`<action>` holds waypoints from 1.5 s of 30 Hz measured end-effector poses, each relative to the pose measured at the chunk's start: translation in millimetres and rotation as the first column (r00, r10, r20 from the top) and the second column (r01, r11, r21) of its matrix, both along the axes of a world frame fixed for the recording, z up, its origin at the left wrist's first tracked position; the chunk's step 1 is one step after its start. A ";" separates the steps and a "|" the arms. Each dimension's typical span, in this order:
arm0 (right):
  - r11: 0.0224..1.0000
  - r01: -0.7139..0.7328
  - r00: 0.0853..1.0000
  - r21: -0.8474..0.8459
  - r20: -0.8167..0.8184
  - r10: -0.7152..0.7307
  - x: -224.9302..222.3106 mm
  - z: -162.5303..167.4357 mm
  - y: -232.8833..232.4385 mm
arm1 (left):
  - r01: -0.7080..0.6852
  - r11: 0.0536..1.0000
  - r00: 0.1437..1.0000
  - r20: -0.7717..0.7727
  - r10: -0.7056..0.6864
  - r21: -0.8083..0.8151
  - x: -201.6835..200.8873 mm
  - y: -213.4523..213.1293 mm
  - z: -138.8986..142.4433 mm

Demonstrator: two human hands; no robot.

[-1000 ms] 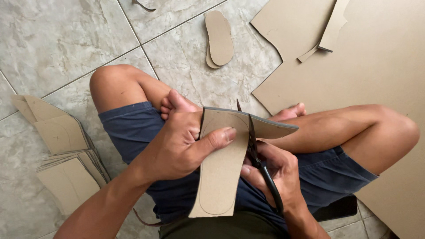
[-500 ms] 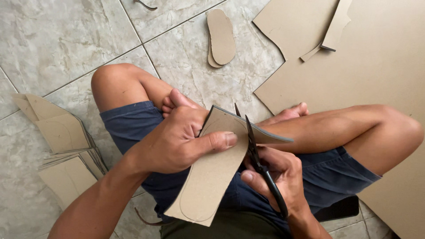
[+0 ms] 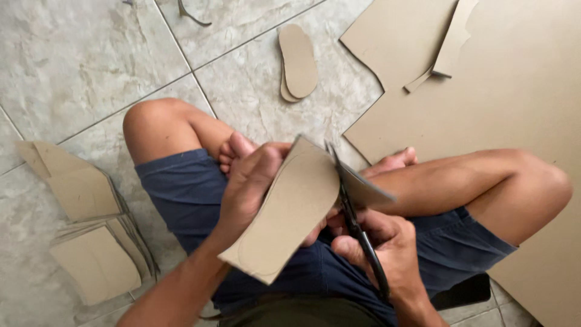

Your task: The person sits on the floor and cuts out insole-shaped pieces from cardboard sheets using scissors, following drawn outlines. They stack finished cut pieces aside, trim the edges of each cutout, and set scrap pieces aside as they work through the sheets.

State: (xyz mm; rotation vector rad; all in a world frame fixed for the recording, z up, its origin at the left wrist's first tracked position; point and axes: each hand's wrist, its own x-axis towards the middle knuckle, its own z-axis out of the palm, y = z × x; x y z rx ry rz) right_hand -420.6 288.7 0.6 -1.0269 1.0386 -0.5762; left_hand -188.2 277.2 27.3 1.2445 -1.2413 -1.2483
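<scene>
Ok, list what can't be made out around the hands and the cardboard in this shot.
- Head view: left hand fingers under the cardboard piece, hidden by the piece.
- Scissors handle loops, buried in the right hand.
- Large cardboard sheet, cut off by the right edge.
- Cutouts beneath the sole-shaped stack: count unclear.

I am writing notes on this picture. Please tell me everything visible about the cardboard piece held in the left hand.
The cardboard piece is flat, plain brown, with a sole-shaped outline drawn on it. It tilts over the lap, its rounded end low. The left hand grips its upper edge. Black scissors, held in the right hand, cut at its right side, where a strip hangs off.
</scene>
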 end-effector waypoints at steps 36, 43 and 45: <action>0.991 0.041 0.991 -0.128 0.129 -0.024 15.9 1.8 1.0 | -0.348 0.904 0.894 -0.203 0.400 0.248 -43.5 47.8 -4.2; 1.000 0.003 1.000 -0.018 0.021 -0.003 13.5 1.8 2.2 | -0.330 0.943 0.940 -0.085 0.331 0.031 -29.3 50.1 -13.6; 0.998 0.015 0.997 -0.061 0.070 -0.011 13.7 1.9 1.6 | -0.296 0.955 0.951 -0.090 0.296 0.021 -27.6 49.3 -11.1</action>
